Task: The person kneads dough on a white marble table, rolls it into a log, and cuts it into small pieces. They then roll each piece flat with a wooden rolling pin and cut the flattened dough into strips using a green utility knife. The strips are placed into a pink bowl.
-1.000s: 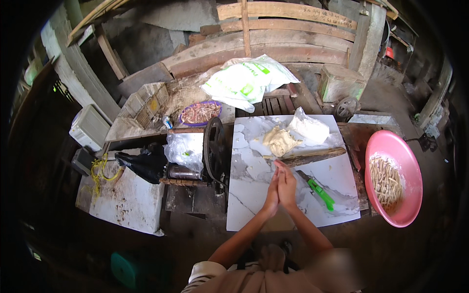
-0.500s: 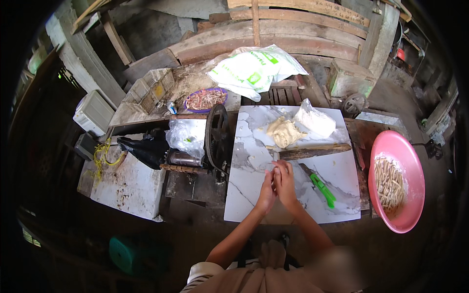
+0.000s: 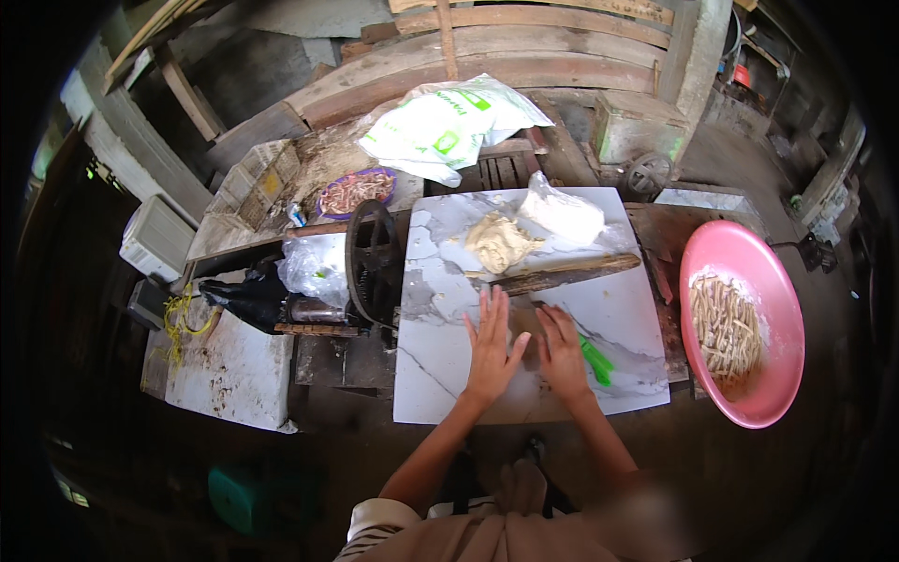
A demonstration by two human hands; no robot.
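Observation:
Low over the white marble-patterned board [image 3: 433, 365], my left hand [image 3: 491, 354] is spread with its thumb out toward the right. My right hand [image 3: 564, 361] lies beside it, palm down with fingers stretched forward. Neither hand holds anything I can see; whatever is under the palms is hidden. A knife with a green handle [image 3: 596, 362] rests by my right hand, which covers its blade. Just beyond my fingertips lies a worn wooden stick [image 3: 571, 274]. Behind it sit a lump of pale dough [image 3: 500, 243] and a clear bag of white powder [image 3: 565, 215].
A pink basin [image 3: 789, 323] of floury dough strips [image 3: 726, 328] stands at the right. Left of the board is a machine with a large dark wheel [image 3: 372, 262] and a plastic bag [image 3: 316, 270]. Farther back are a purple-rimmed basket [image 3: 321, 208] and a white-green sack [image 3: 449, 126].
My hands were pressed together above the board; now they are apart, palms down with fingers stretched out. The whole scene has shifted slightly left in the view.

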